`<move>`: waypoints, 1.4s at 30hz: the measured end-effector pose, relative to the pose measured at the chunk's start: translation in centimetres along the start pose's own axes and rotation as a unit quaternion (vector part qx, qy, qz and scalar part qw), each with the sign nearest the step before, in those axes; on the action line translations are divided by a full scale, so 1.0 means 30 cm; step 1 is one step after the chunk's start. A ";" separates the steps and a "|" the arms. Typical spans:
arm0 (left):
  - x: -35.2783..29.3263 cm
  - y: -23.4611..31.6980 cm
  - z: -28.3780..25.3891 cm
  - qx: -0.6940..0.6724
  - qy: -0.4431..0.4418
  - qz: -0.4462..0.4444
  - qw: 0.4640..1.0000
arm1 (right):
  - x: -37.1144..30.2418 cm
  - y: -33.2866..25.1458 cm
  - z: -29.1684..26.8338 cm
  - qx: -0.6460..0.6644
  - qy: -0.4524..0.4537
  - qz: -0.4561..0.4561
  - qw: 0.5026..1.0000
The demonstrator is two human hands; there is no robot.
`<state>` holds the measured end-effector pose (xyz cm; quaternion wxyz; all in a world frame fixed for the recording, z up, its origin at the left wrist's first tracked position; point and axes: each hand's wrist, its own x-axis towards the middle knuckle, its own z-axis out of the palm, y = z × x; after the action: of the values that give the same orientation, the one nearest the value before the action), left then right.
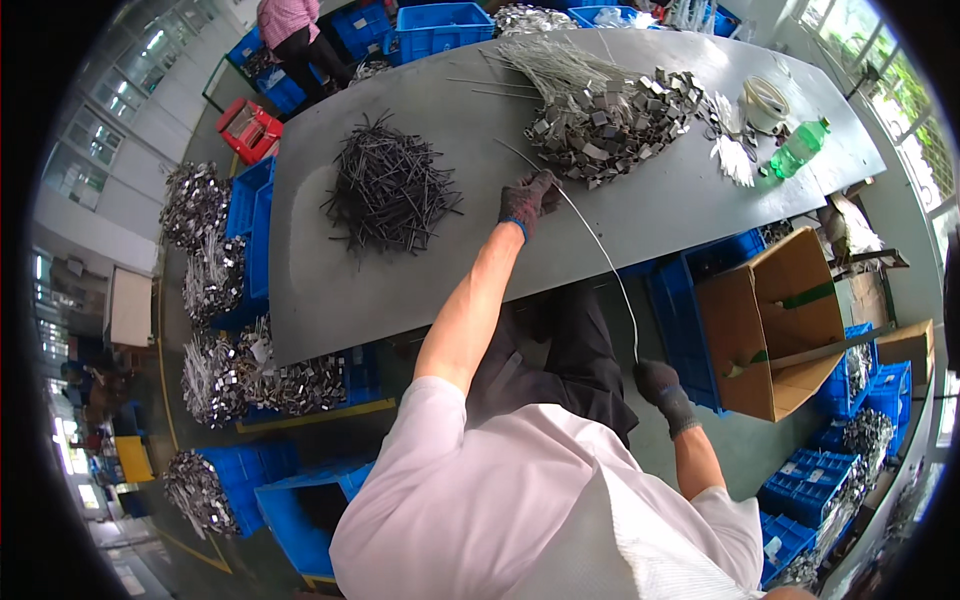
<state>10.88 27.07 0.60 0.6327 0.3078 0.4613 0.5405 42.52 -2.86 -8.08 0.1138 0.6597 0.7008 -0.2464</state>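
A long thin white wire (613, 268) runs in a curve between my two gloved hands. My left hand (530, 203), in a dark speckled glove with a blue cuff, is closed around it above the grey table; a short length sticks out past the fingers. Down to the right, off the table's edge, my right hand (664, 392) in a dark grey glove grips the wire's lower end. Left of my left hand lies a heap of short black tubes or strips (390, 185). Beyond it is a pile of metal pieces (610, 125) with long pale wires (560, 65) attached.
On the table's right are a green bottle (800, 148), a roll of pale tape or cord (765, 103) and white strips (733, 150). An open cardboard box (770, 330) stands beside my right hand. Blue crates (440, 30) of metal parts surround the table. A person (295, 40) stands at the far left.
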 end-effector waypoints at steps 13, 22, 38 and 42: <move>-0.335 -0.206 0.023 -0.026 -0.045 -0.001 0.999 | 0.692 -0.518 -0.337 0.501 0.360 -0.122 0.778; -0.001 -0.092 -0.366 0.475 0.108 -0.021 0.873 | 0.853 -0.470 -0.779 0.037 0.634 -0.061 0.770; -0.037 0.020 -0.824 0.667 0.300 -0.139 0.667 | 0.963 -0.203 -0.778 0.469 0.367 0.061 0.801; -0.079 0.017 -0.813 0.675 0.277 -0.135 0.671 | 0.965 -0.203 -0.801 0.305 0.333 0.029 0.892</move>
<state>-11.65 22.22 -7.75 0.1616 0.4218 0.8907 0.0512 37.53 34.16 -0.42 -0.3260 0.7251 0.5690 -0.2103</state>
